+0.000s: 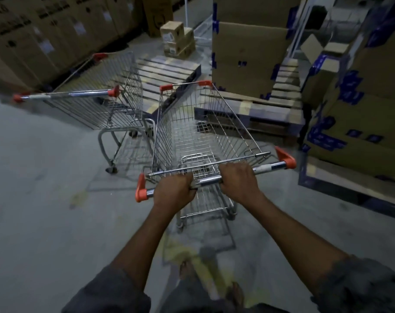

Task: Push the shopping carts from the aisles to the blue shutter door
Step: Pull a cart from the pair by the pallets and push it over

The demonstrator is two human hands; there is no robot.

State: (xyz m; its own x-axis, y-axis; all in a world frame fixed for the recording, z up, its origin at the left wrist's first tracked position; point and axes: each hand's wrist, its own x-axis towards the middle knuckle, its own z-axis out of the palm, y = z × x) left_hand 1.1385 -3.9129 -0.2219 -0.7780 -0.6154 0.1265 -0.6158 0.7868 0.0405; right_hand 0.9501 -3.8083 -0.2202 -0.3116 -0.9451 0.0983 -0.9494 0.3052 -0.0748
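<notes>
The person held the nearer shopping cart [205,132] by its chrome handle bar [209,180] with both hands. The left hand [174,188] gripped the left part of the bar with its fingers wrapped round it, and the right hand [237,179] gripped it the same way toward the right. A short piece of bar showed between them.

This cart stood on the grey floor [45,199] directly in front of the person. Its wire basket showed a bare wire bottom. Its long axis ran away from the person, with the narrower front end pointing forward and a little left, toward the pallets. The handle lay across this axis. Four orange corner caps were visible on it, two at the handle and two at the front.

A second cart [97,105] stood close on the left, its basket also bare. It pointed away as well, roughly along the same direction, with its handle [72,94] at the near end. Whether the two carts touched was not clear.

So there were two carts and two hands. Ahead lay two wooden pallets. The left pallet [167,71] carried a small stack of cartons [177,39] at its far end, and the right pallet [259,109] carried a large cardboard box [244,59]. More cardboard boxes stood along the left wall [33,30] and on the right side [361,109].
</notes>
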